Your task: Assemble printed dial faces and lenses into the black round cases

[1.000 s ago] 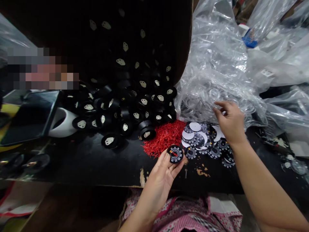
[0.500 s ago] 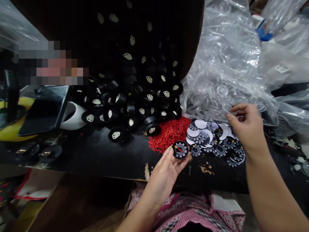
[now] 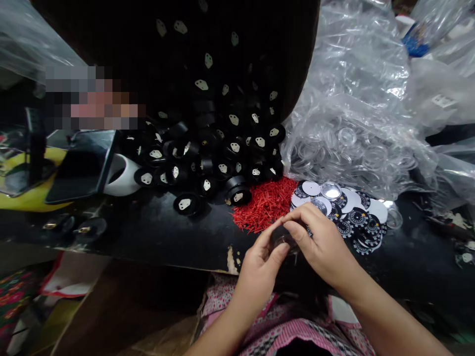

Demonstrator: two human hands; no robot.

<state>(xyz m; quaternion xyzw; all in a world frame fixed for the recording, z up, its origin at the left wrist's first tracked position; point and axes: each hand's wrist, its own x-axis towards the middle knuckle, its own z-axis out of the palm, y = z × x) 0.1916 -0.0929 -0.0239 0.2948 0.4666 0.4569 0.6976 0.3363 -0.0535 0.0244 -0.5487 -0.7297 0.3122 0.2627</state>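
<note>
Close to the table's front edge, my left hand point(image 3: 258, 269) is closed around a small black round gauge point(image 3: 281, 238), thumb on its near side. My right hand point(image 3: 321, 242) meets it from the right, its thumb and fingers closed on the gauge's edge. The gauge is tilted and its dial face is mostly hidden. Whether a clear cover sits between my fingers and the gauge cannot be made out. Just beyond my hands lie a heap of red needle pointers point(image 3: 260, 205) and a pile of printed dial discs point(image 3: 358, 216), some white side up.
Many black gauge housings point(image 3: 222, 168) with pale plates spill from a dark container. Clear round covers point(image 3: 347, 138) fill a plastic bag at the back right. A phone point(image 3: 79, 168) leans on a white ring-shaped stand point(image 3: 126, 178) at left, near a blurred-out patch.
My right hand has moved left and toward me, from the bag of clear covers to the gauge. My left hand has tilted the gauge, so its dial no longer shows. Loose clear covers now lie on the discs.
</note>
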